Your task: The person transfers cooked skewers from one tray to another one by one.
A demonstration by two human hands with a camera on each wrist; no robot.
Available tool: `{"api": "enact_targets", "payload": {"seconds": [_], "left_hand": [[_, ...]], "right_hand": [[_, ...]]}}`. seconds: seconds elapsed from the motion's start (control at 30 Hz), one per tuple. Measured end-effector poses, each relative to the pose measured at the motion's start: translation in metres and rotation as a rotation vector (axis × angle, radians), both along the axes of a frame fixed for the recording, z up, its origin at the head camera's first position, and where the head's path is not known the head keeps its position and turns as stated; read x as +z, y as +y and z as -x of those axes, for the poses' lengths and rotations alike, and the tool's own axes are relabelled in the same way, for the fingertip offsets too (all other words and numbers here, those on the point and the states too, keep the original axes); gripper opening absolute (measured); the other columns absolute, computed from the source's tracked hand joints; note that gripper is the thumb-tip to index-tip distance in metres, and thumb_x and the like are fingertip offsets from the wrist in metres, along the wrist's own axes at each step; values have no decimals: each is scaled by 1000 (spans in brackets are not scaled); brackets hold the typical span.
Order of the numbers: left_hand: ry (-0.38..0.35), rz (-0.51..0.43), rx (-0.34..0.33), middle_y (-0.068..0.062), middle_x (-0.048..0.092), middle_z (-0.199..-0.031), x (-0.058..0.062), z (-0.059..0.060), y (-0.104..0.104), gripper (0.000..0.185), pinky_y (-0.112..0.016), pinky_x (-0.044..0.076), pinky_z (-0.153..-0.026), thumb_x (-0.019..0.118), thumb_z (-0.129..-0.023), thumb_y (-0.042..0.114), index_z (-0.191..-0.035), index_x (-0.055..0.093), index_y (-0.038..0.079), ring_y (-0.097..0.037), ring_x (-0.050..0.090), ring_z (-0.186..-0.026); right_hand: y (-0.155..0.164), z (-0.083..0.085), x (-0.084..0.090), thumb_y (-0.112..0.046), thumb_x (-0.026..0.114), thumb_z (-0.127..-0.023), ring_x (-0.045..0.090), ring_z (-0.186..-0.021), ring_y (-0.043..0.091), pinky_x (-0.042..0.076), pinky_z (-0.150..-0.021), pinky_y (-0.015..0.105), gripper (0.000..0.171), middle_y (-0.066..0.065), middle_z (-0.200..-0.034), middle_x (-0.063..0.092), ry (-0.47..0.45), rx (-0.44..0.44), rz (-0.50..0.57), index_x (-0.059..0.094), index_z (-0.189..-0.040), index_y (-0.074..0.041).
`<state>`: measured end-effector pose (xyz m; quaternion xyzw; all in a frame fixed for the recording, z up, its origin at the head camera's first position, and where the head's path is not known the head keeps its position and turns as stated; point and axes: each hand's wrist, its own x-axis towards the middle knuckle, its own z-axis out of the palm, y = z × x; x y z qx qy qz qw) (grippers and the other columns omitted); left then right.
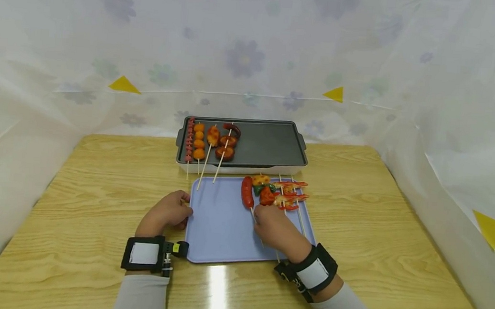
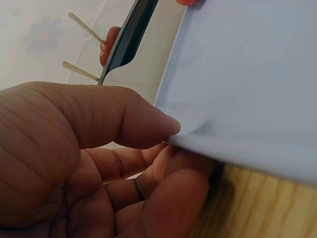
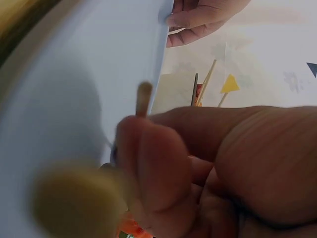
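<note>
A lilac tray (image 1: 220,234) lies on the table, and my left hand (image 1: 170,211) grips its left edge. In the left wrist view the thumb (image 2: 148,119) presses on the rim with fingers curled underneath. Over the tray's right half, my right hand (image 1: 278,228) pinches a thin wooden skewer stick (image 3: 143,96); I cannot tell which food it carries. Just beyond the fingers are a red sausage skewer (image 1: 247,193) and a mixed skewer with yellow, green and red pieces (image 1: 267,195). Shrimp-like skewers (image 1: 289,196) lie beside them at the tray's right side.
Behind the tray stands a dark grill plate (image 1: 265,144). On its left side lie a pink skewer (image 1: 190,141), an orange-ball skewer (image 1: 199,144), a glazed meat skewer (image 1: 213,136) and a brown round-slice skewer (image 1: 225,153). Sticks overhang the front edge. A floral sheet (image 1: 245,58) hangs behind.
</note>
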<state>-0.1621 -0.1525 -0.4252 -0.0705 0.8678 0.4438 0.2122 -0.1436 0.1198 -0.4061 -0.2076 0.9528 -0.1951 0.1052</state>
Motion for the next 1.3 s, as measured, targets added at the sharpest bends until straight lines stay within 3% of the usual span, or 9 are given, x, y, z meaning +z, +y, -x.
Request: {"api": "enact_targets", "payload": {"seconds": [0.17,0.27,0.43,0.57,0.67,0.77,0.83,1.07,1.3], "left_hand": [[-4,3,2,-14,59,-84,-1,0,-1,39,-31,53,-57,57,-89,3,-125,47,-6,-21,60,-64],[-2,3,1,-14,59,-83,-2,0,-2,39,-31,53,-57,57,-89,3,-125,47,-6,-21,60,-64],[-9,7,5,-14,59,-83,-5,1,-3,39,-31,53,-57,57,-89,4,-125,47,-6,-21,60,-64],[-9,5,9,-14,59,-84,-4,1,-2,38,-31,53,-58,58,-89,4,-124,47,-5,-21,60,-65],[-6,-1,9,-14,59,-84,-4,1,-2,37,-31,53,-58,57,-89,4,-124,47,-5,-21,60,-65],[-7,1,8,-14,59,-84,-3,0,-1,37,-31,53,-58,57,-89,4,-124,47,-5,-21,60,-65],[-7,2,7,-14,59,-85,-3,0,-1,38,-32,54,-58,57,-89,4,-124,47,-6,-21,60,-65],[-4,-4,3,-15,58,-85,-1,0,-1,38,-31,54,-58,57,-89,3,-125,47,-6,-21,60,-64],[-3,-11,-1,-15,58,-85,1,-1,-1,39,-32,54,-59,57,-89,3,-125,47,-6,-21,60,-65]], "right_hand": [[2,1,0,-15,74,-87,45,-57,15,35,-52,29,22,-1,-63,46,21,-30,-6,56,-75,-10],[4,2,2,-21,73,-89,46,-59,14,36,-54,30,20,-2,-66,47,55,-47,32,59,-82,-9],[9,2,8,-21,70,-92,51,-81,19,45,-71,36,29,8,-95,59,123,2,119,64,-111,-1],[12,4,9,-19,69,-93,55,-108,26,49,-87,41,33,16,-126,57,222,80,170,63,-119,0],[14,5,8,-21,69,-93,42,-134,34,42,-103,48,40,19,-144,46,298,118,181,61,-127,-1],[14,5,9,-26,68,-95,24,-146,38,30,-111,55,50,22,-154,34,352,129,161,55,-137,-2],[14,4,10,-31,67,-95,13,-148,39,22,-114,59,58,22,-158,26,379,126,131,50,-143,-3],[15,1,16,-47,63,-94,-5,-149,40,12,-112,68,81,20,-164,1,441,48,-25,27,-157,-11],[19,2,22,-51,61,-94,-10,-148,43,7,-112,68,87,21,-163,-7,453,5,-88,21,-158,-10]]}}
